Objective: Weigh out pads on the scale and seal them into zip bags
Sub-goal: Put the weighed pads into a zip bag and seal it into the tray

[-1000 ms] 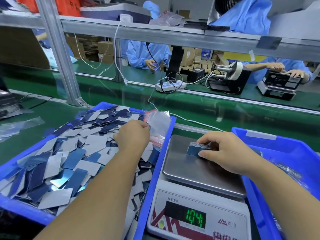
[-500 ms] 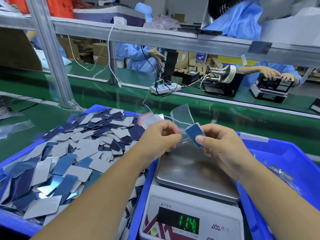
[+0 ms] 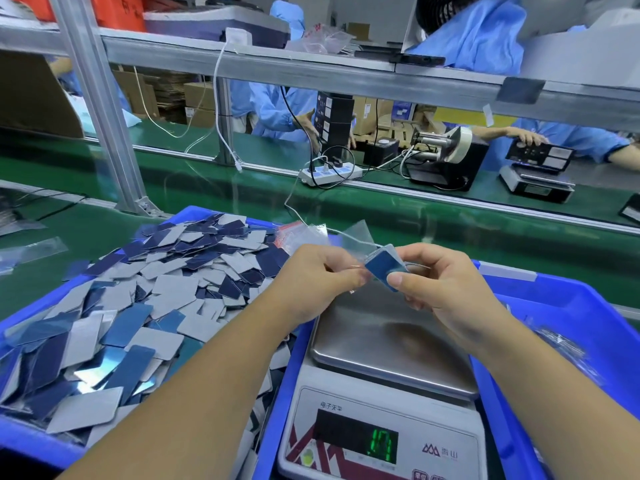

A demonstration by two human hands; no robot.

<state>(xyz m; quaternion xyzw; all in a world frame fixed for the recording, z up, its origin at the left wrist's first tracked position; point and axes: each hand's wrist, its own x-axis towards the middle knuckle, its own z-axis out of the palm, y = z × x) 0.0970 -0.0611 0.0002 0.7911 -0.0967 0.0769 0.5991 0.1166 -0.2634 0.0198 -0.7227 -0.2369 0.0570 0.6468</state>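
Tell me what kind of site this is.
Most likely a factory packing line: a green conveyor belt between facing workstations, workers in blue smocks opposite, a blue bin of loose pads and a digital scale.

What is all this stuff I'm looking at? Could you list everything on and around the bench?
Loose pads: many, blue and grey, heaped in the left bin.
Left bin: one, blue, left of the scale.
Scale: one, white with steel pan, centre; pan bare.
Right bin: one, blue, right of the scale.
Spare zip bags: a few, clear with red strip, at the left bin's far corner.
Power strip: one, white, far bench.
Pad stack: one, blue, above the pan.
Zip bag: one, clear, above the pan.
Left hand: pinches the zip bag.
Right hand: pinches the pad stack.
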